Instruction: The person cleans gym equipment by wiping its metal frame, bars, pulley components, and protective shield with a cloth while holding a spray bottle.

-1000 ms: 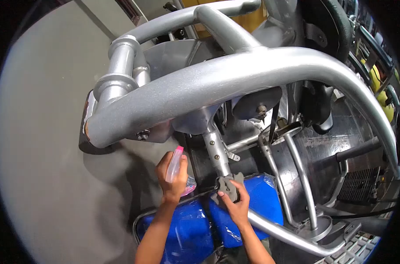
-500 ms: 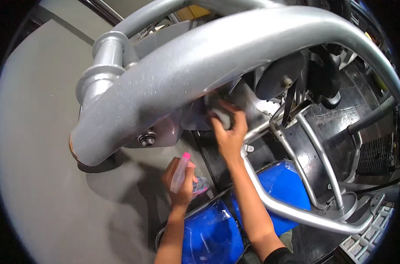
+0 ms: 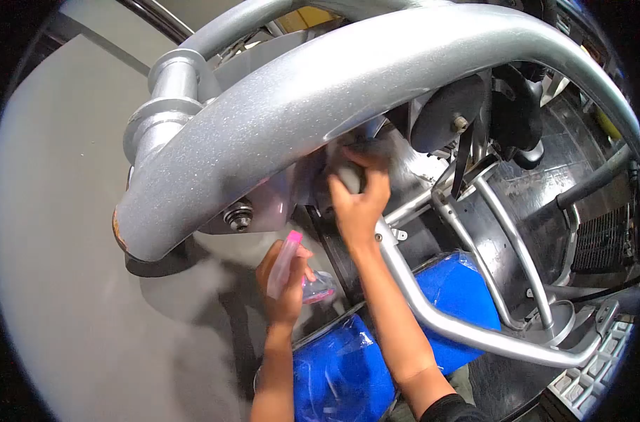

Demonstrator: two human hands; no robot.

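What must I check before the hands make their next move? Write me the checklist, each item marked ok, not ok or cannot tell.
1. Left hand has the spray bottle gripped: ok, fingers wrapped around it.
2. Bottle's pink tip faces away from the person: ok, it points toward the machine.
3. Right hand has the grey cloth: ok, though the cloth is partly hidden.
4. Cloth pressed against metal: cannot tell, blurred and in shadow.
5. Silver finish complete on the thick tube: not ok, brown shows along its near end.
6. Film over the blue cushions untorn: cannot tell, partly covered and creased.
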